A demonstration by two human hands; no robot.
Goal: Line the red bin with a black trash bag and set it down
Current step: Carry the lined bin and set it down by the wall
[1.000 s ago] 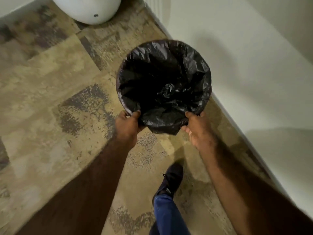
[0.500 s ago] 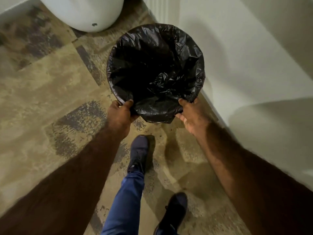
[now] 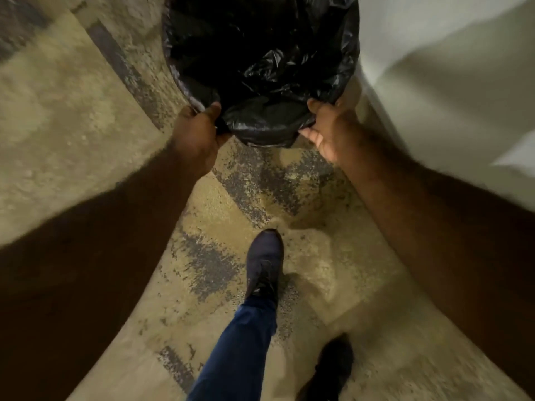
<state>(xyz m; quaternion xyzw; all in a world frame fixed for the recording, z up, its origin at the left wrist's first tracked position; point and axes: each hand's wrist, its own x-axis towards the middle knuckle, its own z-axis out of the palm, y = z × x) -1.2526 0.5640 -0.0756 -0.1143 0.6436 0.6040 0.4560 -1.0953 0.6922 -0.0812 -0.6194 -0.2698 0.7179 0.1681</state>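
A black trash bag (image 3: 260, 59) covers the bin at the top of the view, folded over its rim and hanging down the outside. No red of the bin shows; the bag hides it, and the far rim is cut off by the frame's top edge. My left hand (image 3: 197, 134) grips the near-left rim through the bag, thumb on top. At the near-right rim, my right hand (image 3: 327, 128) holds the bag-covered edge, fingers curled under it. Whether the bin's bottom touches the floor is hidden.
A white wall (image 3: 448, 68) runs close along the bin's right side. The floor (image 3: 72, 117) is tan carpet with dark mottled patches. My two dark shoes (image 3: 265, 261) and a blue trouser leg stand below the bin.
The bin has moved up and away in the view, closer to the wall, both hands still on its rim. My feet have stepped forward. The white rounded object is out of view.
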